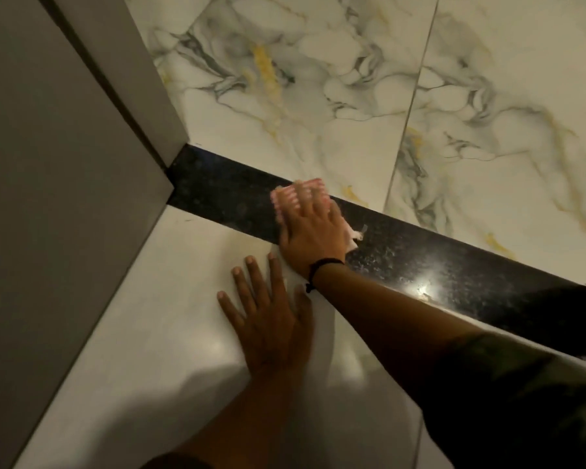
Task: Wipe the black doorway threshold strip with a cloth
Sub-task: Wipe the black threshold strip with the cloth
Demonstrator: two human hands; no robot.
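Observation:
A black speckled threshold strip runs from the door frame at left down to the right edge. My right hand lies flat across it, pressing a pink and white cloth against the strip; most of the cloth is hidden under the palm, and a frayed corner pokes out on the right. A black band circles that wrist. My left hand rests flat with fingers spread on the plain white tile just in front of the strip, holding nothing.
A grey door frame and wall fill the left side and meet the strip's left end. Marbled white tiles with grey and yellow veins lie beyond the strip. Plain white floor tile lies before it. A light glare shows on the strip's right part.

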